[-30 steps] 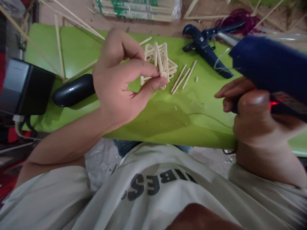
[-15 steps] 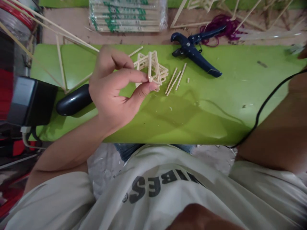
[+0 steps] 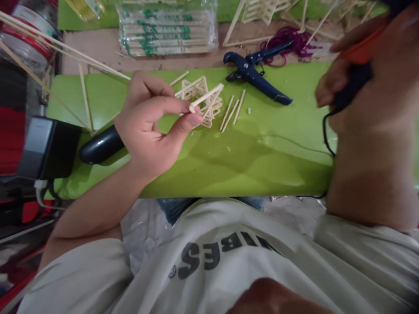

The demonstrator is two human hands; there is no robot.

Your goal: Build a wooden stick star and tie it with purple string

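Observation:
Between the thumb and index finger of my left hand (image 3: 152,126) is a small joined piece of wooden sticks (image 3: 207,97), pinched at its near corner. Behind it a star-shaped stick lattice (image 3: 191,89) rests on the green board (image 3: 229,170). My right hand (image 3: 366,83), blurred at the right, is wrapped round a dark blue and orange tool (image 3: 355,80) with a black cord; the tool's far end is out of view. Several loose short sticks (image 3: 231,114) lie right of the lattice. A blue cutter (image 3: 258,78) lies beyond them.
At the back are a plastic-wrapped pack of sticks (image 3: 166,32), purple string (image 3: 291,39) and stick frames (image 3: 235,24). A black box (image 3: 49,148), a dark rounded object (image 3: 101,146) and a bottle (image 3: 29,35) stand at the left.
My right hand has come into view at the right with the blue and orange tool. The stick piece in my left hand has turned, its far end now pointing to the upper right.

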